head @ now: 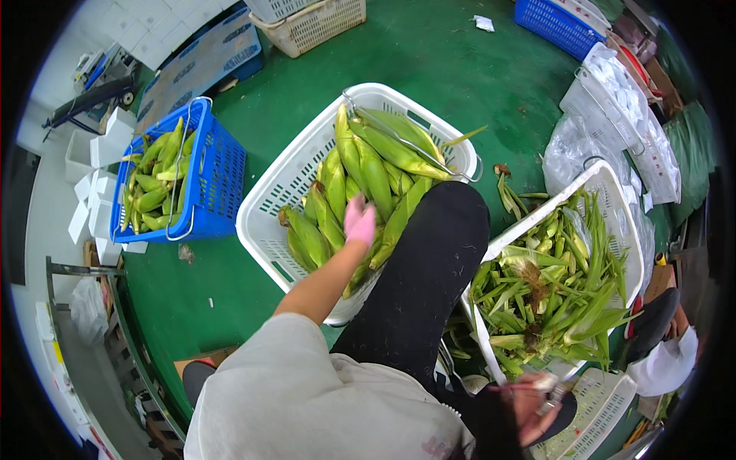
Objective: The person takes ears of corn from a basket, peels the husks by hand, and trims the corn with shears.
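My left hand (360, 221), pink over its back and wrist, is over the green corn ears in front of me. Its thumb stands apart from the fingers, and no ear is visibly gripped. Unhusked corn ears (376, 172) fill much of a white plastic basket (270, 195) with a wire handle (402, 141). At the lower right, my right hand (532, 411) is blurred beside my knee. It holds a small tool (552, 398) with a shiny metal part; its exact kind is unclear. Just beyond that hand, a white crate (629, 230) is heaped with stripped corn husks (546, 287) and brown silk.
A blue basket (224, 172) of corn ears stands on the green floor at left, by white foam boxes (103, 201). A white perforated crate (598, 411) lies at lower right. Another person's white sleeve (664, 362) shows at far right. Loose husks (506, 192) lie beside my basket.
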{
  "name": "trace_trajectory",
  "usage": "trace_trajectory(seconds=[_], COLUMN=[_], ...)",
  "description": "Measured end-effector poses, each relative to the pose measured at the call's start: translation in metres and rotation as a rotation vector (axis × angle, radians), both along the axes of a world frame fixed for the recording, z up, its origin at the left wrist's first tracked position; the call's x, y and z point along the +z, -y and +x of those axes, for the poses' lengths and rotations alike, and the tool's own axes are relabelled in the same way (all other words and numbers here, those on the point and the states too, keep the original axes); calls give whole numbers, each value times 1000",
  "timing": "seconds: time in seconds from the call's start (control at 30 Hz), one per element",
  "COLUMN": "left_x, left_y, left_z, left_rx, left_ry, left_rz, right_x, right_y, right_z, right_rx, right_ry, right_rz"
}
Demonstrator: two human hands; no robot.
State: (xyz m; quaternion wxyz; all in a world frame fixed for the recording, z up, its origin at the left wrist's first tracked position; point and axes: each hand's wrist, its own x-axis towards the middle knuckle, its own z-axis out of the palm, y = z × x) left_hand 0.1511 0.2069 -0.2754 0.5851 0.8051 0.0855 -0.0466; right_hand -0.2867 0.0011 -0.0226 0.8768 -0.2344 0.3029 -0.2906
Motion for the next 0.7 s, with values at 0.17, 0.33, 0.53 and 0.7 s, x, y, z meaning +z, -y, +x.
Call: trace_trajectory(seconds=[0.17,0.33,0.53,0.7], left_x=[17,77,260,335], left_y=[54,-17,-4,57], left_z=[88,78,-9,-115], left_rx=[397,-210,-848,-969], left_ry=[-554,-497,102,378], left_rz=[64,-462,-137,413], right_x=[28,17,27,44], right_y=[-95,-75,-49,-18], right_z=[94,83,85,116], right_rx=[452,649,560,541], right_ry=[-236,-85,-288,-540], right_rz=[166,93,-467,-1239])
